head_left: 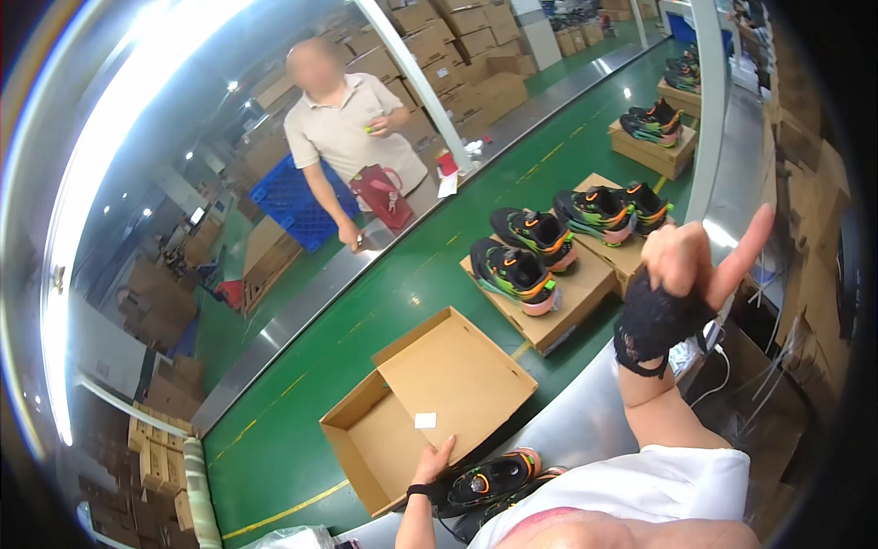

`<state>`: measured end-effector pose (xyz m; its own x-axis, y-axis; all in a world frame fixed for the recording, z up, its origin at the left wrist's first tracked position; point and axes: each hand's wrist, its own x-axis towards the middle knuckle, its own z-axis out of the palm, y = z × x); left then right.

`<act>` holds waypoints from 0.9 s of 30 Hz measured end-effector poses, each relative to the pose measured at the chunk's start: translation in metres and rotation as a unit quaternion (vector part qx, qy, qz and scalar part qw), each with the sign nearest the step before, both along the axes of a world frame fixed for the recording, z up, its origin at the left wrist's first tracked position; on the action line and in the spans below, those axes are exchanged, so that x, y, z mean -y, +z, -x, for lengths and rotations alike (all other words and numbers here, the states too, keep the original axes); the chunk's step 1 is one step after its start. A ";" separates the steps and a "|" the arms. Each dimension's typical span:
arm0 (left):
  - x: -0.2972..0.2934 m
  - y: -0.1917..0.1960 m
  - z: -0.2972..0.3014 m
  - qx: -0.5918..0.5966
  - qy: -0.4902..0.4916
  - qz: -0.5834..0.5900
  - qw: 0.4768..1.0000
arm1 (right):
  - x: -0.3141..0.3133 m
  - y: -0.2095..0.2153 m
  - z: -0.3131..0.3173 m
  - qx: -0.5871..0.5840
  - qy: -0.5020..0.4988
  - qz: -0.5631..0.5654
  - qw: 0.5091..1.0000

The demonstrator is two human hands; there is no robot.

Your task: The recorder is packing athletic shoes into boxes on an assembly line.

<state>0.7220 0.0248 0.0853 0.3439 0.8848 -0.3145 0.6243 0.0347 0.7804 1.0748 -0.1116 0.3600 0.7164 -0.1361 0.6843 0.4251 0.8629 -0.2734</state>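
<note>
A brown cardboard shoebox (366, 457) lies on the green belt in front of me, its lid (462, 375) tilted over one part of it. A small white label (425, 421) is on the lid. My left hand (434, 462), with a black wristband, grips the lid at its near edge; some of its fingers are hidden. Raised at the right, my right hand (681, 265) wears a black fingerless glove. One finger stretches out, the others bend, and nothing shows in it. Black sneakers (494, 476) with orange and green trim sit between the box and my body.
More sneakers stand on closed shoeboxes (558, 297) along the belt (338, 343) to the far right. A metal post (709, 128) rises beyond my right hand. Across the belt stands a person (352, 119) beside a dark red bag (382, 197) and a blue plastic crate (297, 201).
</note>
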 end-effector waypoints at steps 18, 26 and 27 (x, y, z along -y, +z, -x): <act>0.002 0.018 -0.009 -0.042 -0.015 -0.003 0.999 | -0.044 -0.171 0.103 0.178 0.201 0.545 0.794; -0.005 -0.005 0.017 -0.029 -0.056 -0.037 0.997 | -0.045 -0.075 -0.015 -0.101 0.166 0.116 0.974; -0.009 -0.014 0.027 -0.030 -0.032 -0.033 0.999 | -0.024 -0.041 -0.017 -0.149 0.103 0.157 0.971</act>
